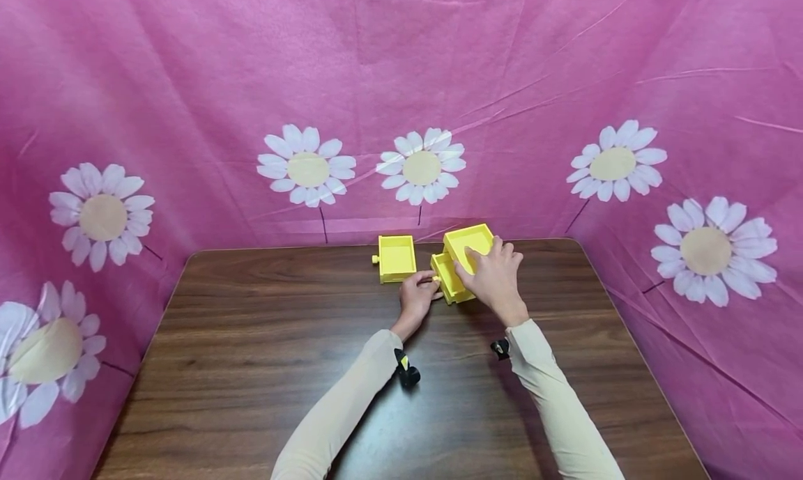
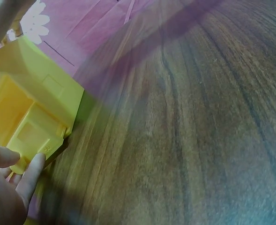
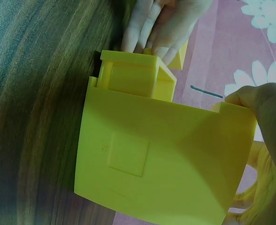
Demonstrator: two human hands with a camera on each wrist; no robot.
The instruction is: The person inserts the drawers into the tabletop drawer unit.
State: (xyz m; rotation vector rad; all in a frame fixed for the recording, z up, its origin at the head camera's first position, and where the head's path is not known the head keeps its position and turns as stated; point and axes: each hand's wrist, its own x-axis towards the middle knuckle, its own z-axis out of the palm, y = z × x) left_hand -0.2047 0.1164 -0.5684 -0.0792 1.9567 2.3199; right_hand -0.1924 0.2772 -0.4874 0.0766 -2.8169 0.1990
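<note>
A yellow toy drawer cabinet stands near the table's back edge, with an open recess showing in the head view. One small yellow drawer juts partway out of its left side. My left hand pinches that drawer's round knob between thumb and fingers, one finger lying against the drawer front. From the right, my right hand grips the cabinet, its thumb on the near edge and its fingers over the far side. In the right wrist view the cabinet's flat side wall fills the middle.
Left of the cabinet, a second yellow drawer lies open side up, its knob pointing left. Brown wood-grain table extends toward me. A pink cloth with white flowers hangs behind and along both sides.
</note>
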